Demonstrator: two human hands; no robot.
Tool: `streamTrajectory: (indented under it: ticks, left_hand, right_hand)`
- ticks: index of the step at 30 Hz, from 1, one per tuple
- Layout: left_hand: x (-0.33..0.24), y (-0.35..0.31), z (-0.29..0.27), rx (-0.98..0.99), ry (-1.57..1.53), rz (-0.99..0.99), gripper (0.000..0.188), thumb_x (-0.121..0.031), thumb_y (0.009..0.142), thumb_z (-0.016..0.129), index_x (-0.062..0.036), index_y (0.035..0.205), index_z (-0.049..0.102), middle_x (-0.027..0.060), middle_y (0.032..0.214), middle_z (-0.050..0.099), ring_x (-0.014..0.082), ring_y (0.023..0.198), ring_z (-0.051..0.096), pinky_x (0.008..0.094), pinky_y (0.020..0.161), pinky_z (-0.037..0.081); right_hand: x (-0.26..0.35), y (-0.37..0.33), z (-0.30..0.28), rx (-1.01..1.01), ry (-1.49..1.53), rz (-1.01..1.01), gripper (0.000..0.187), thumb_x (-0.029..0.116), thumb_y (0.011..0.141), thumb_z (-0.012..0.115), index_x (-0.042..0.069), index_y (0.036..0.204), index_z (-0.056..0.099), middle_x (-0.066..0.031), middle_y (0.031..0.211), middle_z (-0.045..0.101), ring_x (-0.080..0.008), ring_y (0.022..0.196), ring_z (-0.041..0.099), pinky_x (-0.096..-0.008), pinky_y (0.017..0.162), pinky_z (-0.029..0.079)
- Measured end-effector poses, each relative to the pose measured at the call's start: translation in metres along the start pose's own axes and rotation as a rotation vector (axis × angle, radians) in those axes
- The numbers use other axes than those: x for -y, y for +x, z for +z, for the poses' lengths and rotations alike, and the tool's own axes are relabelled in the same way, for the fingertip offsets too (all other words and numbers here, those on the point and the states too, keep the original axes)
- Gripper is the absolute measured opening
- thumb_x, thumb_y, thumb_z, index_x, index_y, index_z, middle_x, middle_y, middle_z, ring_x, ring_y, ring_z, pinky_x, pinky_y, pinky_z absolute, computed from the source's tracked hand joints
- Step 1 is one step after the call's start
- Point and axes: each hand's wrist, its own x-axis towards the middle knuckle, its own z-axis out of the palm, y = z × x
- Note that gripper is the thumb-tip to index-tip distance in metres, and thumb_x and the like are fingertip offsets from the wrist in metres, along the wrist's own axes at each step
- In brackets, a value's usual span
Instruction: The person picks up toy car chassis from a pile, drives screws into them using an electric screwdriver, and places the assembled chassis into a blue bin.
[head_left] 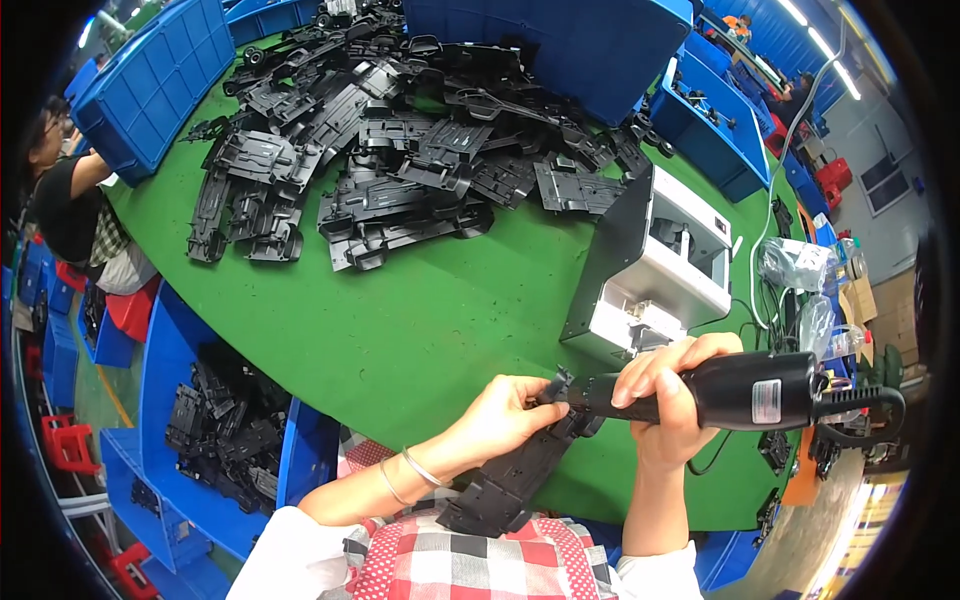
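My right hand (668, 395) is wrapped round a black electric screwdriver (735, 390), held nearly level with its cord trailing off to the right. Its tip points left and meets the far end of a black plastic toy-car chassis (515, 478). That end is pinched between the thumb and fingers of my left hand (510, 415), while the rest of the chassis slants down toward my checked apron. The exact point where the tip touches is hidden by my fingers. Just beyond my right hand stands a silver and black screw feeder (655, 265).
Many black chassis (400, 150) lie heaped on the green table (400, 330). Blue crates (160, 90) stand behind and beside the heap. A lower blue bin (300, 455) at the left holds more black parts. Plastic bags (795, 265) and cables lie at the right. Another person (75, 190) is at far left.
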Motion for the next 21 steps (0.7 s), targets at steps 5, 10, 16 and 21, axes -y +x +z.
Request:
streamTrajectory:
  ticks: [5,10,16,21]
  left_hand:
    - [0.003,-0.007,0.003,0.053,-0.070,-0.050,0.023,-0.011,0.082,0.059,0.0048,0.100,0.060,0.0029,0.083,0.062,0.0061,0.071,0.054,0.0211,0.063,0.045]
    - [-0.010,-0.035,-0.015,0.499,-0.070,-0.335,0.045,-0.022,0.080,0.064,0.0018,0.115,0.051,0.0097,0.107,0.059,0.0162,0.097,0.056,0.0281,0.089,0.042]
    - [0.005,-0.055,-0.049,0.625,0.226,-0.318,0.045,-0.008,0.075,0.067,0.0009,0.116,0.050,0.0082,0.111,0.056,0.0141,0.103,0.050,0.0290,0.092,0.039]
    - [-0.023,-0.038,-0.035,0.196,0.118,-0.093,0.041,0.001,0.070,0.065,0.0014,0.109,0.053,0.0057,0.103,0.058,0.0143,0.095,0.053,0.0284,0.086,0.042]
  right_hand:
    - [0.002,0.000,-0.009,0.187,0.190,0.019,0.031,0.000,0.073,0.060,0.004,0.092,0.036,-0.0100,0.057,0.050,-0.0197,0.043,0.050,-0.0298,0.041,0.046]
    - [0.043,0.015,-0.049,0.046,0.138,-0.216,0.024,0.009,0.079,0.054,0.002,0.096,0.039,-0.0101,0.062,0.050,-0.0203,0.046,0.051,-0.0292,0.042,0.045]
    - [0.023,0.028,-0.045,-0.176,-0.202,-0.350,0.028,-0.010,0.071,0.047,-0.001,0.096,0.038,-0.0092,0.060,0.047,-0.0177,0.044,0.047,-0.0297,0.044,0.045]
    - [0.021,0.032,-0.032,-0.192,-0.273,-0.130,0.024,-0.009,0.074,0.048,0.000,0.094,0.039,-0.0099,0.062,0.049,-0.0167,0.047,0.050,-0.0295,0.048,0.047]
